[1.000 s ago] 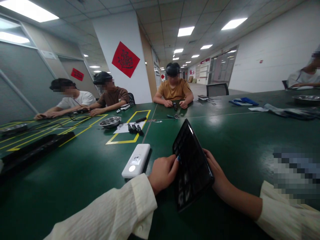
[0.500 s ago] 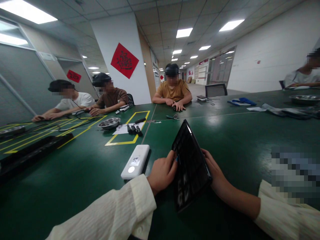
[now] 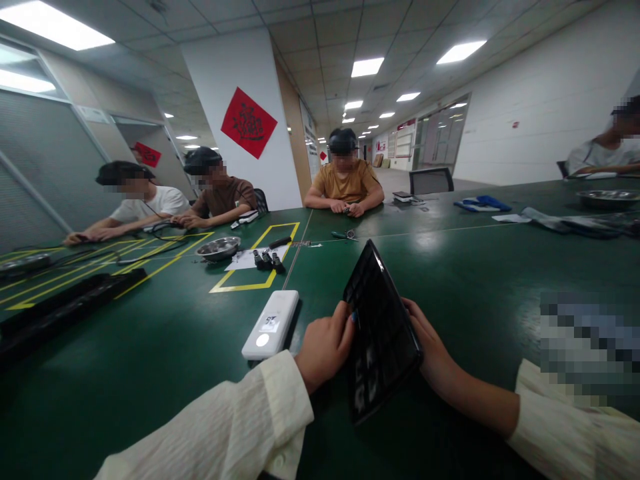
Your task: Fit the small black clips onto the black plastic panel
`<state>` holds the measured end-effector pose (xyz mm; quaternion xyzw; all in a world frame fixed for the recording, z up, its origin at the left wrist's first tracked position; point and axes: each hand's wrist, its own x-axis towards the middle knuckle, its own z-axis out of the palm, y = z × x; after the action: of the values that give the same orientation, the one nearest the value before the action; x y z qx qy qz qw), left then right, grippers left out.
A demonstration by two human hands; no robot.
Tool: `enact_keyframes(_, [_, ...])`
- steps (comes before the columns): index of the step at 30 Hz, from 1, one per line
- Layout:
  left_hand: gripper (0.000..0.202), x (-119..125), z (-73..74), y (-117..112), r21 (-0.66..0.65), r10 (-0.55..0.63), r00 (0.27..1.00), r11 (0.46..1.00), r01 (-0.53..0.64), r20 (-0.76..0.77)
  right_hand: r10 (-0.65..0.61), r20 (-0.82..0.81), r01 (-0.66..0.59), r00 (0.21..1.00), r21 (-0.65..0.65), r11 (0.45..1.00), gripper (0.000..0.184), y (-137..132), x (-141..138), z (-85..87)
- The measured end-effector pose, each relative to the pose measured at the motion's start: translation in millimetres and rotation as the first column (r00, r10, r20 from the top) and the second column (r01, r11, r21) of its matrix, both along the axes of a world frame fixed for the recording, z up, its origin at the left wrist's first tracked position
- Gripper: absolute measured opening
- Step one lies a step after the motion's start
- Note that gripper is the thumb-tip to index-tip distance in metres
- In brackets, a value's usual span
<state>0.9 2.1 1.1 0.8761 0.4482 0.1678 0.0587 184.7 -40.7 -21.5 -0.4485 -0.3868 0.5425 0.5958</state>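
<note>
A black keyboard-like slab [image 3: 380, 333] stands tilted on its edge on the green table [image 3: 475, 280], just in front of me. My left hand [image 3: 325, 347] is curled against its left edge, fingertips on the rim. My right hand [image 3: 427, 347] grips the right edge from behind, most of its fingers hidden by the slab. A white power bank [image 3: 271, 325] with a small display lies flat to the left of my left hand, apart from it.
A metal bowl [image 3: 218, 249], a paper sheet with small black parts [image 3: 265, 259] and yellow floor-tape lines lie further out. A long black bar [image 3: 70, 303] lies at the left. Several people sit at the far and left sides; another at the right with a metal bowl [image 3: 607, 197].
The slab and both hands have stayed almost still; the view has shifted slightly. The person in the yellow shirt across the table has moved their hands.
</note>
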Motion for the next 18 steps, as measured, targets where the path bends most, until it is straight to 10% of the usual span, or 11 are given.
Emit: enact_keyframes(18, [0.02,-0.2,1.8,0.1,-0.013,-0.06,0.998,0.998,0.06,0.028,0.007,-0.028,-0.007,1.0,-0.004,1.0,0.041,-1.0,-0.6,3.4])
